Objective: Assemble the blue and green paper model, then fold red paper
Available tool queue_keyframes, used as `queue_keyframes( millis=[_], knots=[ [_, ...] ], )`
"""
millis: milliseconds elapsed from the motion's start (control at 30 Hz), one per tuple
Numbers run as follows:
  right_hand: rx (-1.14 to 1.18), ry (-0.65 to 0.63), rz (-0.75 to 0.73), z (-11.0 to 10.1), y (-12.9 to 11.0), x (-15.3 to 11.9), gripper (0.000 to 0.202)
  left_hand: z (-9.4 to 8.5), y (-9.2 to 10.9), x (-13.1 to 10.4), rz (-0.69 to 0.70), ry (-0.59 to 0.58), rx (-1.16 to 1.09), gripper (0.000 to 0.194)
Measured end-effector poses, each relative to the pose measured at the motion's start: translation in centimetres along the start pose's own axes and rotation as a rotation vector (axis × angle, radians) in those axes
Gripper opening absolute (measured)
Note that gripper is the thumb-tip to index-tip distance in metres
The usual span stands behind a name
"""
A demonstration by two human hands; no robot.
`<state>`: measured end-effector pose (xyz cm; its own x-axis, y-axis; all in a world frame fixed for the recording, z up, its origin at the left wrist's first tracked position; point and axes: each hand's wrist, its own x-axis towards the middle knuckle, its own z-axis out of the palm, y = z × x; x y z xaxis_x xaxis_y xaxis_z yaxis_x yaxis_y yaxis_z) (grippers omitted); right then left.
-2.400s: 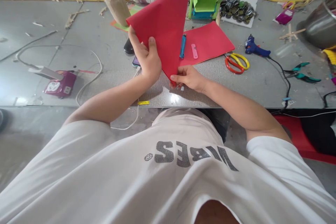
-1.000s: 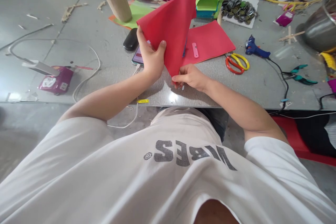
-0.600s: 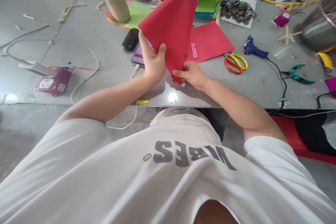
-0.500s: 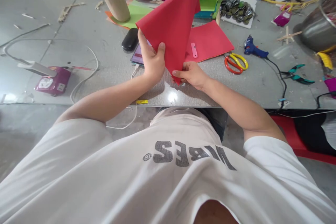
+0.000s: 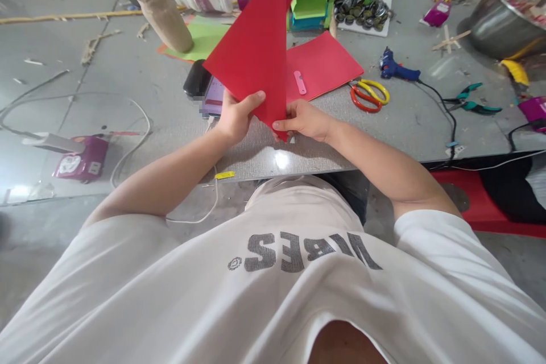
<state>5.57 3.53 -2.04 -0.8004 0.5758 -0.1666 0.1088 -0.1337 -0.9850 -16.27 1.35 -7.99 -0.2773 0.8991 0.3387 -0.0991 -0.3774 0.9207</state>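
Observation:
A sheet of red paper [image 5: 256, 51], folded or rolled toward a point at its lower end, is held up above the table. My left hand [image 5: 236, 116] grips its lower left edge, thumb on the front and the other fingers hidden behind. At the pointed bottom tip, my right hand [image 5: 309, 120] pinches the paper between thumb and fingers. Behind it lies more red paper [image 5: 333, 62] with a pink cutter [image 5: 300, 83] on top. Scissors with red and yellow handles [image 5: 369, 95] touch or lie close to that paper's right corner. A phone [image 5: 213, 96] is partly covered by the held sheet.
A glue gun [image 5: 398, 66] and green-handled pliers [image 5: 471, 100] lie to the right, near a metal pot [image 5: 507, 17]. Bottle caps [image 5: 360, 8] sit on a white board at the back. A jar [image 5: 164, 18] stands on green paper [image 5: 207, 31]. At left is a purple power adapter [image 5: 87, 159].
The red sheet has turned more upright, and its left corner has dropped lower. My left hand has moved down and slightly left; my right hand still pinches the tip. The camera view has shifted.

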Motion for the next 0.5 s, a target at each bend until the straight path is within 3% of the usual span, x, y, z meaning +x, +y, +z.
queue_keyframes(
  millis=[167, 400, 500],
  knots=[
    [-0.030, -0.058, 0.018, -0.1, -0.2, -0.2, 0.030, 0.4, -0.5, -0.8, -0.116, -0.075, 0.040, 0.066],
    [-0.010, 0.024, 0.083, -0.6, -0.8, -0.2, 0.033, -0.5, -0.8, -0.4, -0.051, 0.122, 0.129, 0.077],
    [0.010, 0.063, 0.089, -0.9, -0.7, -0.1, 0.034, -0.7, -0.4, 0.0, -0.052, 0.096, 0.111, 0.078]
  ],
)
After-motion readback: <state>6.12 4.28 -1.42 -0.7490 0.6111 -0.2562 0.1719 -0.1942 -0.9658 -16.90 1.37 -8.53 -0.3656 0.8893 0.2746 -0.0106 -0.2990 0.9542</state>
